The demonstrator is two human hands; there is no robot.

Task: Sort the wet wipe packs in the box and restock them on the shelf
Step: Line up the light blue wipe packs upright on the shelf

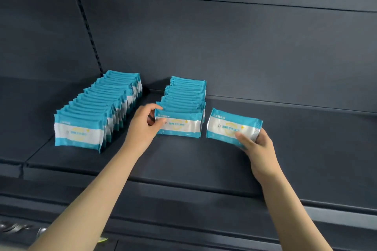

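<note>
head | left hand (142, 123): front pack (180, 126) | right hand (257, 145): loose pack (230, 125), long axis left-right

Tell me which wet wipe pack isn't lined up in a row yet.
The pack gripped by the right hand, alone to the right of the shorter row; all others stand in rows.
</note>
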